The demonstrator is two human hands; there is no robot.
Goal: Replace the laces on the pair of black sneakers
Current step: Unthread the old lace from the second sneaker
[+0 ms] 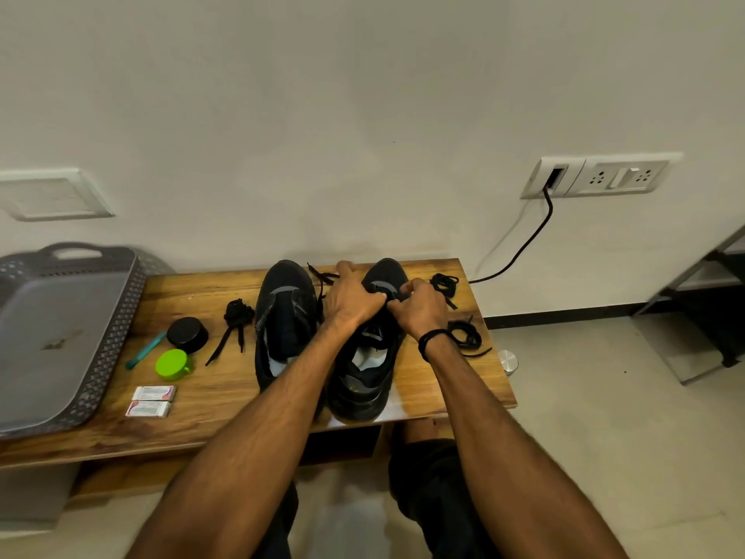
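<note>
Two black sneakers stand side by side on the wooden table, toes toward the wall. The left sneaker has no hand on it, and a loose black lace trails past its toe. My left hand grips the upper of the right sneaker near the eyelets. My right hand pinches a black lace at the same spot; the lace end is hidden by my fingers. A bundled black lace lies left of the shoes. Two coiled black laces lie to the right.
A grey perforated tray fills the table's left end. Near it lie a black round tin, a green lid, a teal stick and two small white boxes. A black cable hangs from the wall socket.
</note>
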